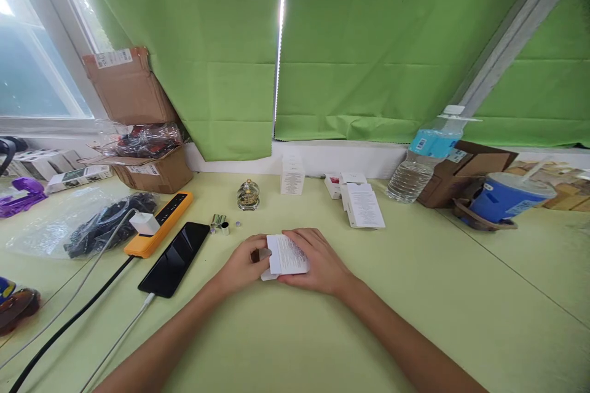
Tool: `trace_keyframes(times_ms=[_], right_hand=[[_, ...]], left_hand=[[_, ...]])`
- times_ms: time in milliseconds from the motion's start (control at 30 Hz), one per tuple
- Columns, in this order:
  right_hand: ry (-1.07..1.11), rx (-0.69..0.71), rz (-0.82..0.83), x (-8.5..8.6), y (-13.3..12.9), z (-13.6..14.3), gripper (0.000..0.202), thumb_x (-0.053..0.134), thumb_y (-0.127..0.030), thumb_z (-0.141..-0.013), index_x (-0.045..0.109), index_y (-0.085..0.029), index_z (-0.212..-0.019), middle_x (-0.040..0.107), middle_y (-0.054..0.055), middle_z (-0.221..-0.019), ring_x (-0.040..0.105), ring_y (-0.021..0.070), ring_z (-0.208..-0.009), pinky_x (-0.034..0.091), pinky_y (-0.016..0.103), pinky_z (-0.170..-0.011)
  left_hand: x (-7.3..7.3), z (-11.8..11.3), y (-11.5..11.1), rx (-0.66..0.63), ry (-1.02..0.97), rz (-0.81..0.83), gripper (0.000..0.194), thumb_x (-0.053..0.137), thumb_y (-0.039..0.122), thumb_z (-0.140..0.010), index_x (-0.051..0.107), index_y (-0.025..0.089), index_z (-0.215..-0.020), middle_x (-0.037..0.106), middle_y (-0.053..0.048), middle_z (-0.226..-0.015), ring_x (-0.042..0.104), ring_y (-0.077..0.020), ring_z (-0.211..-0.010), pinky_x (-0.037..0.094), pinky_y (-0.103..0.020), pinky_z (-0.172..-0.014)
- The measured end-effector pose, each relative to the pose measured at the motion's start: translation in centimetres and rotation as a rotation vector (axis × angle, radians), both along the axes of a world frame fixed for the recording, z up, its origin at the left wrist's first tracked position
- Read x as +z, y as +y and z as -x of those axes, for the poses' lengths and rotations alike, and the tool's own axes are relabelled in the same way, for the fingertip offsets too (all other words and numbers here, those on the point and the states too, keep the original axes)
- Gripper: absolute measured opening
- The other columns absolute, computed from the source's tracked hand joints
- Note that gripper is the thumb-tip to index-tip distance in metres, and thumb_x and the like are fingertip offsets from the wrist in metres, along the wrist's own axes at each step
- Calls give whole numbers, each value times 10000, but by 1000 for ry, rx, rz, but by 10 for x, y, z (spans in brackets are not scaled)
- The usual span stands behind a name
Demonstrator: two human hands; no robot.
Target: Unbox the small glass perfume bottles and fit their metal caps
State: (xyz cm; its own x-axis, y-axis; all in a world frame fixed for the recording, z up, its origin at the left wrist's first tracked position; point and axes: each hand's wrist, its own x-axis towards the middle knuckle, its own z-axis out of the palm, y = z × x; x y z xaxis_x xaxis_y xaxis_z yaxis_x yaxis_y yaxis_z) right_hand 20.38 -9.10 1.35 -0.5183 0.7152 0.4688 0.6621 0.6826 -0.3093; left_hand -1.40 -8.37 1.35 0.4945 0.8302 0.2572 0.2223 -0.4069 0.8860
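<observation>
A small white box [289,256] with fine printed text lies between my two hands above the table. My right hand [320,261] wraps its right end, fingers over the top and thumb beneath. At the left end, where a white flap [269,274] sticks out, my left hand [243,264] is closed with thumb and fingers at the edge. A small greyish rounded thing shows there, too unclear to name. Farther off stand an ornate glass perfume bottle [248,195], an upright white box [292,175] and several leaning white boxes [364,206]. Small silver caps [224,228] are left of my hands.
Left are a black phone [175,259] on a cable, an orange power strip [159,224], a plastic bag [46,230] and an open cardboard box [152,173]. Right are a water bottle [410,175], a brown carton [449,181] and a blue cup [507,198]. Green curtains [350,43] hang behind.
</observation>
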Motion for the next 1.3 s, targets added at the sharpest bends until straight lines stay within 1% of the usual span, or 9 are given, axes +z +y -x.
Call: trace_keyframes(times_ms=[233, 367, 500, 600, 733, 867, 1033, 1133, 1300], right_hand=[[-49, 56, 31, 7, -5, 4, 803, 754, -604, -616, 483, -257, -1287, 593, 86, -1162, 540, 284, -1052, 394, 443, -943], [-17, 31, 38, 4, -5, 5, 826, 765, -609, -602, 478, -263, -1295, 588, 83, -1167, 537, 281, -1062, 390, 445, -956], [4, -2, 68, -1, -4, 2, 840, 764, -624, -600, 477, -262, -1301, 588, 87, -1173, 531, 290, -1078, 397, 453, -962], [42, -49, 103, -3, -2, 0, 831, 747, -640, -620, 477, -254, -1305, 580, 94, -1197, 526, 294, -1095, 419, 448, -954], [55, -72, 113, -6, 0, -2, 830, 737, -656, -628, 487, -238, -1300, 575, 101, -1221, 525, 293, -1111, 430, 447, -965], [60, -88, 119, -8, 1, -2, 837, 731, -669, -626, 493, -241, -1305, 581, 97, -1222, 527, 291, -1118, 434, 447, -976], [74, -112, 126, -10, 3, -4, 834, 727, -667, -635, 495, -249, -1319, 579, 96, -1226, 517, 292, -1138, 446, 442, -968], [70, -112, 115, -10, 3, -3, 834, 732, -664, -631, 499, -250, -1317, 583, 100, -1219, 521, 293, -1134, 453, 445, -958], [63, -79, 76, -10, 2, -3, 827, 747, -645, -626, 506, -226, -1297, 594, 108, -1201, 537, 291, -1111, 448, 454, -960]], left_hand=[[11, 6, 0, -139, 12, 88, 212, 620, 143, -746, 722, 180, -927, 617, -57, -1235, 597, -217, -1049, 466, -281, -858], [9, 9, 2, -123, 45, 50, 179, 616, 150, -761, 728, 189, -896, 574, -69, -1317, 533, -255, -1204, 468, -301, -896], [4, 14, 2, -110, 152, -92, 59, 638, 145, -752, 688, 175, -756, 435, -78, -1458, 368, -289, -1366, 471, -320, -912], [6, 16, -1, -113, 285, -226, 103, 609, 139, -779, 604, 172, -681, 367, -74, -1503, 398, -276, -1346, 480, -321, -904], [11, 17, -6, -34, 525, -468, 82, 542, 167, -825, 618, 194, -815, 277, -69, -1546, 513, -260, -1219, 480, -371, -903], [13, 16, -7, 56, 695, -628, 176, 555, 291, -841, 628, 233, -990, 378, -83, -1485, 556, -277, -1120, 491, -417, -847], [8, 16, -6, 178, 631, -569, 272, 596, 364, -811, 616, 253, -1058, 483, -73, -1384, 545, -274, -1117, 498, -377, -800], [6, 14, -6, 140, 520, -485, 274, 630, 282, -769, 622, 244, -1040, 557, -65, -1271, 541, -256, -1102, 474, -357, -854], [8, 11, -3, 17, 359, -356, 124, 544, 152, -782, 650, 206, -819, 621, -55, -1012, 563, -209, -968, 455, -300, -822]])
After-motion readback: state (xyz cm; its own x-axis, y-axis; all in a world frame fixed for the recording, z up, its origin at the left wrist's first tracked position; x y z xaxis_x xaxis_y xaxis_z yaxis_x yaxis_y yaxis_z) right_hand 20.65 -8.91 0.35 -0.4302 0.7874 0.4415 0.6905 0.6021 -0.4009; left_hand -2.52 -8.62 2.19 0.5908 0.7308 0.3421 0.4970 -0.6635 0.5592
